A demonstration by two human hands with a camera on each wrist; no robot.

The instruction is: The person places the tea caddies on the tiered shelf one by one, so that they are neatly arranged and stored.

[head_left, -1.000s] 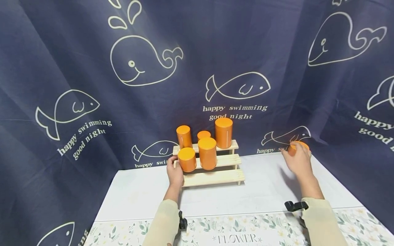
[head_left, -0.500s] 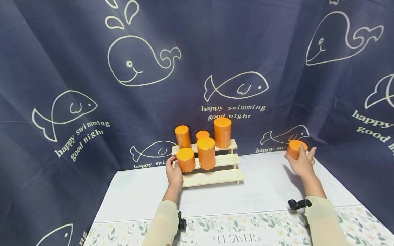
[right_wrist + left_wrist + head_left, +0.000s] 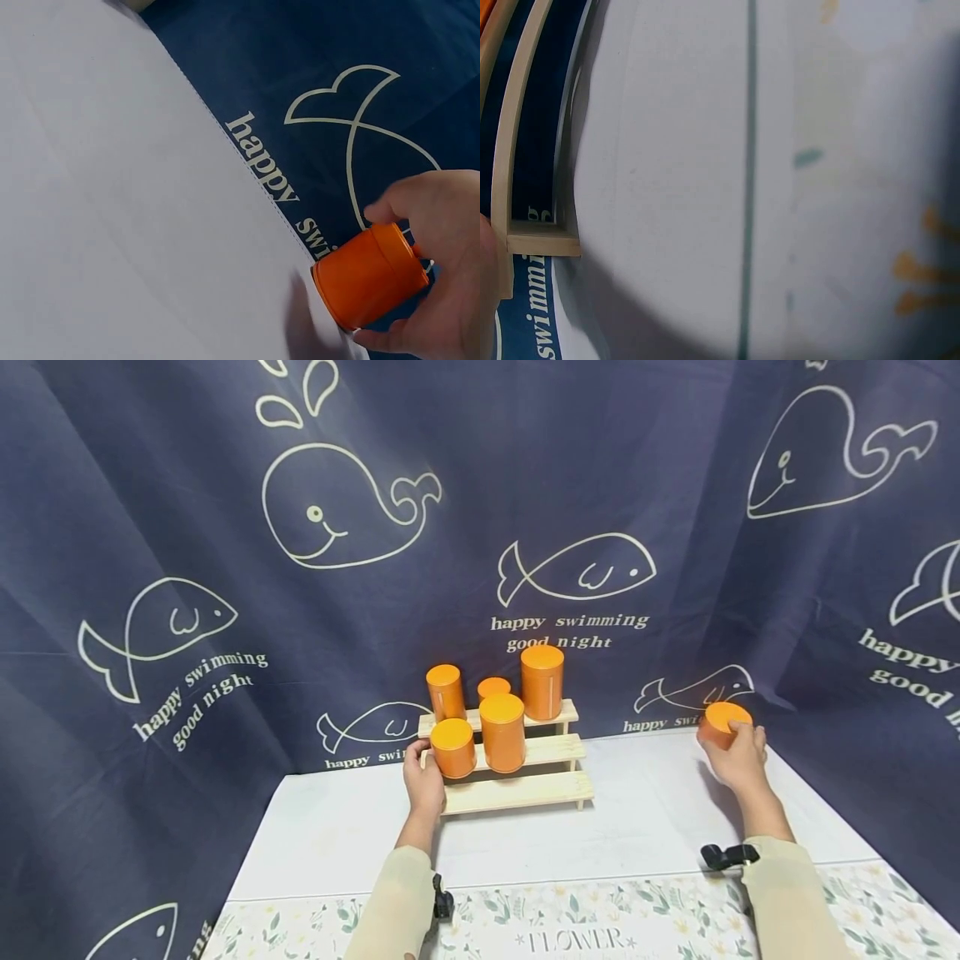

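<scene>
My left hand is at the left end of a three-step wooden display rack, gripping it beside the middle step. In the left wrist view only a sliver of that hand shows against the rack. Next to the fingers, a short orange canister stands on the middle step, with a taller one to its right. Far to the right, my right hand holds another short orange canister between thumb and fingers. That canister is tilted in the right wrist view, near the table's back edge.
On the top step stand a slim orange canister, a small one partly hidden, and a tall one. A dark blue curtain hangs behind the white table. A floral strip runs along the front.
The right hand has shifted its hold on the canister, its fingers moving to the right side so that more of the lid shows. The left hand and the rack stay in place.
</scene>
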